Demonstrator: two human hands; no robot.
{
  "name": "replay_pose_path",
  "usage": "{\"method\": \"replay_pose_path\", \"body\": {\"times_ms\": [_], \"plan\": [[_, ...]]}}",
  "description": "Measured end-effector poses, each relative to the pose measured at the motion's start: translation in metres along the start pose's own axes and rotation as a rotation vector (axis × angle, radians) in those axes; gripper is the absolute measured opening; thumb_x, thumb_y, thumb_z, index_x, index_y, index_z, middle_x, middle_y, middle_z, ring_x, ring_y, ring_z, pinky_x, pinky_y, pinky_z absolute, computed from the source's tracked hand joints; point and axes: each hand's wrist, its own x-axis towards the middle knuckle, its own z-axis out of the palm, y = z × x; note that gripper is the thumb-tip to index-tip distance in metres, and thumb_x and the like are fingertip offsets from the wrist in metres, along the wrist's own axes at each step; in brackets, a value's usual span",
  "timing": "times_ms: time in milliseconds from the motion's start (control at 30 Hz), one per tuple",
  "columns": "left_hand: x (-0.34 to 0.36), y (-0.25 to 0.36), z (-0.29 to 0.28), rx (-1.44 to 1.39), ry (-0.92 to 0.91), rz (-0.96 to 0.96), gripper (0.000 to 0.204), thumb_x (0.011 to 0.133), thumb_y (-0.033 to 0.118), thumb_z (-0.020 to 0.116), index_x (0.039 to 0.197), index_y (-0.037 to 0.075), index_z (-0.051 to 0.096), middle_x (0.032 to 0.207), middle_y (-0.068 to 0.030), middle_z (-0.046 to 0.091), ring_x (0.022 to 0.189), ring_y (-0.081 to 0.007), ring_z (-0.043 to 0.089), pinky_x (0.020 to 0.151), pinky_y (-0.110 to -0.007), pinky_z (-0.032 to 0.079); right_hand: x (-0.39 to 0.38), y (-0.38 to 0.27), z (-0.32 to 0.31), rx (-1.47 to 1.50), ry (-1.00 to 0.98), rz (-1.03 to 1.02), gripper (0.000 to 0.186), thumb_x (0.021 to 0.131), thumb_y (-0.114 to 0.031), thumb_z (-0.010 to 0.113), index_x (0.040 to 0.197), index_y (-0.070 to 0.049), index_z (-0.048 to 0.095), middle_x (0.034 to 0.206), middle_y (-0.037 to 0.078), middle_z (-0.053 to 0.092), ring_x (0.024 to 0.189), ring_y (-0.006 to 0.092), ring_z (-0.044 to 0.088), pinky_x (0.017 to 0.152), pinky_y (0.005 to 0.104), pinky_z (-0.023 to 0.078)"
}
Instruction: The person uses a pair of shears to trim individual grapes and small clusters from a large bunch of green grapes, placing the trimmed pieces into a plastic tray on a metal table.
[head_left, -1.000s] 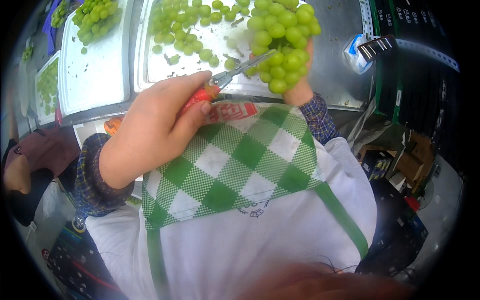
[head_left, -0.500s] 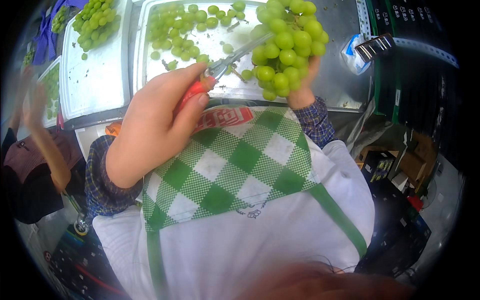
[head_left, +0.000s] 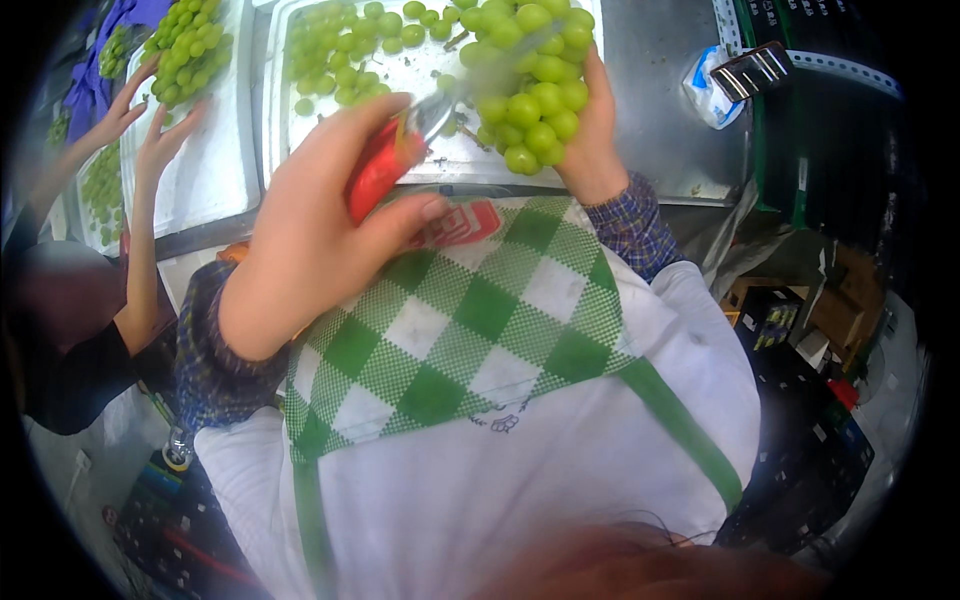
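My left hand [head_left: 305, 230] is wrapped round the red handles of a pair of fruit snips [head_left: 385, 168]. The handles look spread, and the thin metal blades, smeared by motion, point at a bunch of green grapes [head_left: 545, 100]. That bunch rests in my right hand [head_left: 592, 145], which cups it from the right side; most of its fingers are hidden behind the grapes. Under the bunch, a white tray [head_left: 273, 125] holds many loose grapes [head_left: 340, 80] and some bits of stem. Whether the blade tips touch a stem cannot be made out.
At left, a co-worker's hands [head_left: 170, 140] reach to another grape bunch [head_left: 190, 50] over a second white tray [head_left: 222, 150]. A crumpled white-and-blue packet with a dark striped piece [head_left: 750, 72] lies at right, beside dark crates [head_left: 840, 110]. Cardboard boxes [head_left: 845, 305] stand lower right.
The grape bunch and my right hand have shifted left and turned, showing more of the hand. The snips' handles have spread wider. The co-worker's hands have moved up to the other bunch.
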Motion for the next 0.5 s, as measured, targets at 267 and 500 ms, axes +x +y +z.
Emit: {"method": "replay_pose_path", "body": {"times_ms": [267,500], "plan": [[0.043,-0.01,0.058,-0.054,0.24,0.116,0.057,0.075,0.011,0.082,0.125,0.002,0.056,0.107,-0.0156,0.065,0.1,-0.028,0.066,0.085,-0.036,0.053,0.011,0.03,0.022,-0.398,0.595,-0.154,0.059,0.102,-0.052,0.038,0.138,-0.006,0.047,0.135,0.014,0.055,0.123,0.0301,0.057,0.105,0.0451,0.047],[0.049,-0.015,0.068,0.169,0.217,0.178,0.052,0.074,0.013,0.081,0.121,0.005,0.06,0.097,-0.0166,0.065,0.086,-0.0346,0.062,0.075,-0.04,0.051,0.012,0.028,0.024,-0.381,0.553,-0.191,0.057,0.101,-0.05,0.041,0.135,-0.006,0.05,0.131,0.011,0.059,0.118,0.0278,0.059,0.102,0.0423,0.048]]}}
